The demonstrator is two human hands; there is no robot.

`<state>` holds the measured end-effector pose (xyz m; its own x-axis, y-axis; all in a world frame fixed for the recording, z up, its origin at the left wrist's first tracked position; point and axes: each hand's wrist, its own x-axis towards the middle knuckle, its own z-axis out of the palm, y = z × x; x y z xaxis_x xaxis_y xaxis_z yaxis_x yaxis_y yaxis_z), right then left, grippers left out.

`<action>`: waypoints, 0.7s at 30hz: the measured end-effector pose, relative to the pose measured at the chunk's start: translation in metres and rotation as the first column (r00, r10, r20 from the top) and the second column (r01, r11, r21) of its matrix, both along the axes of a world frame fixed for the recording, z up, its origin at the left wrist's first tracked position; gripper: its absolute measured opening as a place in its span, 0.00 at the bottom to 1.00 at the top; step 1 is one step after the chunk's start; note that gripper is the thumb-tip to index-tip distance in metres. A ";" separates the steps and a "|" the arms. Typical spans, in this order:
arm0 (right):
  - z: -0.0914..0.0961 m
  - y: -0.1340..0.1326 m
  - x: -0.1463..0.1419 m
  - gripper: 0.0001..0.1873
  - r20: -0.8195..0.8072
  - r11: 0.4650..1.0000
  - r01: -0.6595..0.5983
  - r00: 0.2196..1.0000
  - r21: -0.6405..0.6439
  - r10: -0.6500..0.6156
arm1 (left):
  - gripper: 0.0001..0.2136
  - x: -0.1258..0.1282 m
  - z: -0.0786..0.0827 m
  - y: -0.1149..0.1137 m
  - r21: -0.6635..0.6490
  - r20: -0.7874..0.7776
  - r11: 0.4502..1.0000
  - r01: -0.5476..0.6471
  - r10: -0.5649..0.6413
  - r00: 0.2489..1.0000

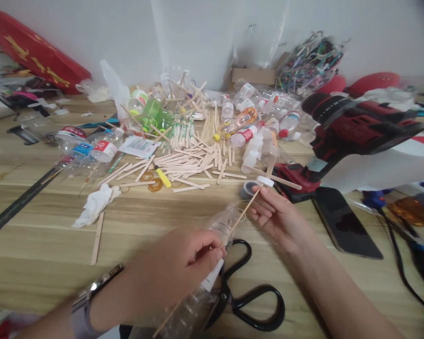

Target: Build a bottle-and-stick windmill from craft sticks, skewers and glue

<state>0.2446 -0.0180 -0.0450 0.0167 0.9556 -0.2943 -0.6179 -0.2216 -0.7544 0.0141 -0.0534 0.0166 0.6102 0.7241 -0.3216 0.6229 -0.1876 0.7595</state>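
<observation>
My left hand [187, 263], slightly blurred, pinches a thin wooden skewer [245, 209] that runs from the lower left up to my right hand. Between its fingertips my right hand [273, 214] grips a white bottle cap [265, 181] at the skewer's upper end. Craft sticks [284, 180] set crosswise show just behind the cap; whether they are fixed to it I cannot tell. Beneath my left hand lies a clear plastic bottle [192, 308], partly covered. Black-handled scissors [259, 306] rest on the table between my forearms.
Loose craft sticks [183, 162], a yellow-handled tool [163, 176] and plastic bottles [247, 134] crowd the table's back. On the right are a red and black power drill [349, 122] and a phone [346, 223]. A crumpled tissue [97, 205] lies left.
</observation>
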 end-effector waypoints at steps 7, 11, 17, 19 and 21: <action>0.001 0.001 0.002 0.16 -0.175 0.999 -0.005 0.985 -0.035 -0.001 | 0.19 -0.007 -0.002 0.000 0.042 0.032 0.998 -0.056 0.055 0.998; 0.001 0.002 0.003 0.17 -0.244 0.999 -0.001 0.970 -0.049 -0.011 | 0.19 -0.006 -0.018 0.010 0.185 -0.025 0.957 -0.221 0.230 0.973; 0.003 0.001 0.002 0.17 -0.299 0.999 -0.005 0.954 -0.050 -0.011 | 0.44 0.005 -0.031 0.007 0.167 -0.262 0.985 -0.041 0.085 0.961; 0.003 0.001 0.002 0.17 -0.306 0.999 0.001 0.952 -0.046 -0.015 | 0.44 0.002 -0.028 0.006 0.148 -0.296 0.988 -0.042 0.085 0.951; 0.004 0.001 0.003 0.17 -0.305 0.999 0.006 0.952 -0.043 -0.019 | 0.43 -0.006 -0.024 0.006 0.123 -0.312 0.991 -0.051 0.087 0.946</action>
